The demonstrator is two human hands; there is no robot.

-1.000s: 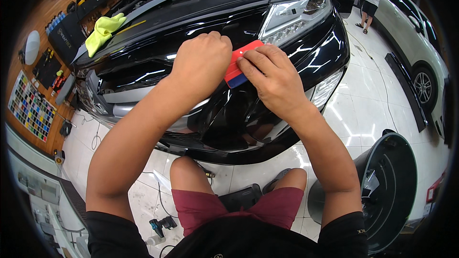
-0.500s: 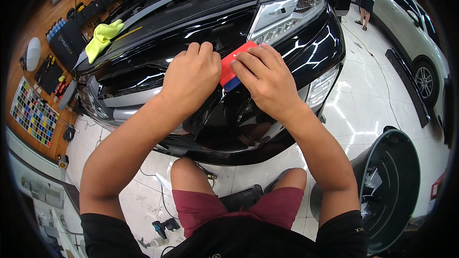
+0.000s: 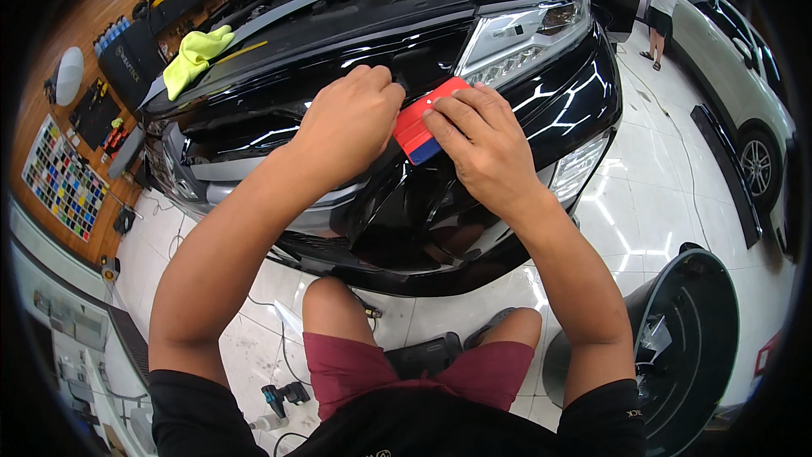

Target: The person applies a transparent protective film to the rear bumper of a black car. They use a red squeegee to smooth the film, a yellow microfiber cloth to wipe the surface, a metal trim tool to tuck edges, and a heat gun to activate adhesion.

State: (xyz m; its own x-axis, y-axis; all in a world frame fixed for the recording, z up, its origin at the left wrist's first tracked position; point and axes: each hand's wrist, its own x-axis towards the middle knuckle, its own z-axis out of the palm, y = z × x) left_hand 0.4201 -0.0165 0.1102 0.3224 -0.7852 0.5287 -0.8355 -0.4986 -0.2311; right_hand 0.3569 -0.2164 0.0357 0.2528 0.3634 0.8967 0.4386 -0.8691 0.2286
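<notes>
My right hand (image 3: 493,142) grips a flat red squeegee (image 3: 412,129) with a blue lower edge, thumb and fingers closed on its right side. The squeegee lies against the glossy black front of a car (image 3: 397,228), just below and left of the clear headlight (image 3: 518,38). Close to its left side, my left hand (image 3: 351,117) is closed with its knuckles up, fingers curled down by the black panel. Whatever its fingertips pinch, if anything, is hidden.
A yellow-green cloth (image 3: 196,59) lies on the car's edge at the far left. A large dark bin (image 3: 732,322) stands at my right. A cordless power tool (image 3: 285,395) and cables are on the tiled floor. A person (image 3: 664,4) stands beside the pale car (image 3: 726,38), far right.
The gap between my hands has opened a little, and more of the squeegee shows. The whole view has shifted slightly, and the far person's arms are now folded in.
</notes>
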